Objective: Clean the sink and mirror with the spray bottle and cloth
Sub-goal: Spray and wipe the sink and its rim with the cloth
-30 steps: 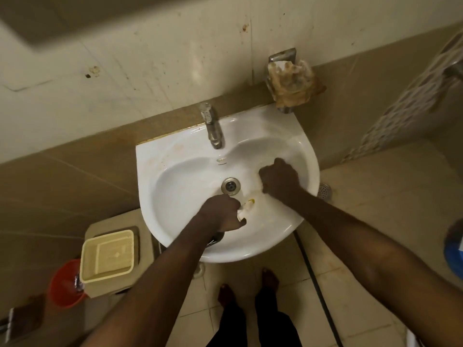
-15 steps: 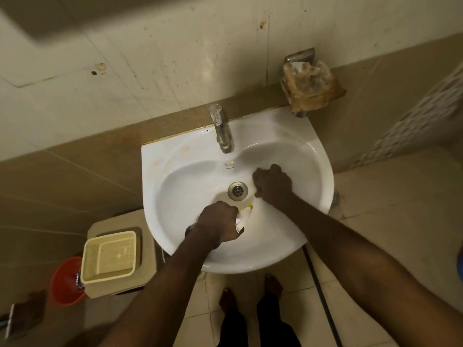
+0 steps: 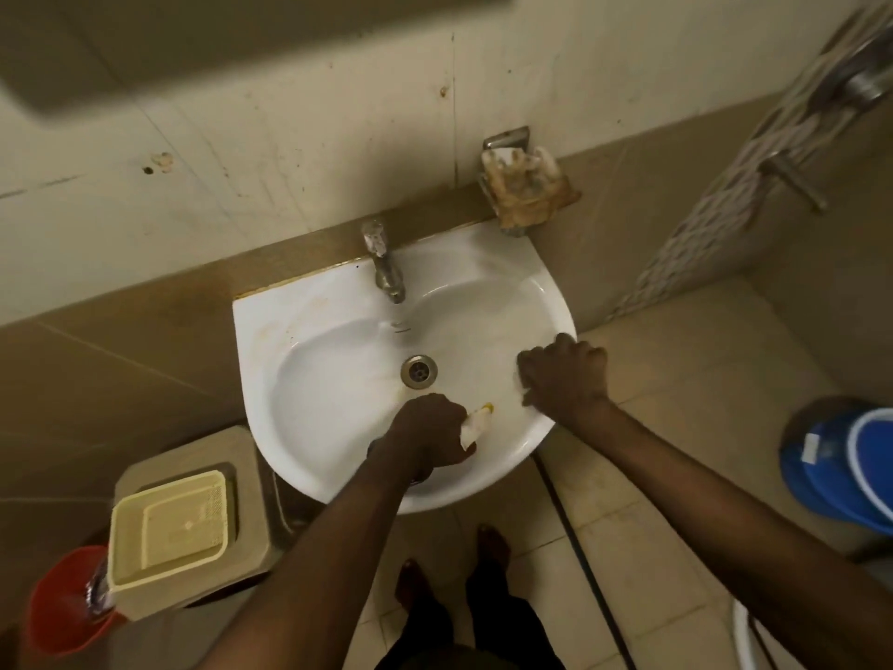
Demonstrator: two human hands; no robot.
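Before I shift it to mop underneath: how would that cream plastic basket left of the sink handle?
The cream basket looks thin, perforated plastic and empty, so probably light and slightly flexible. It sits loose on a boxy stand, so a push would likely slide it off.

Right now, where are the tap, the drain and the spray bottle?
tap (image 3: 385,269), head view, on its metal body.
drain (image 3: 418,370), head view, on the centre of its metal grate.
spray bottle (image 3: 477,420), head view, on the white nozzle past the left hand's fingers.
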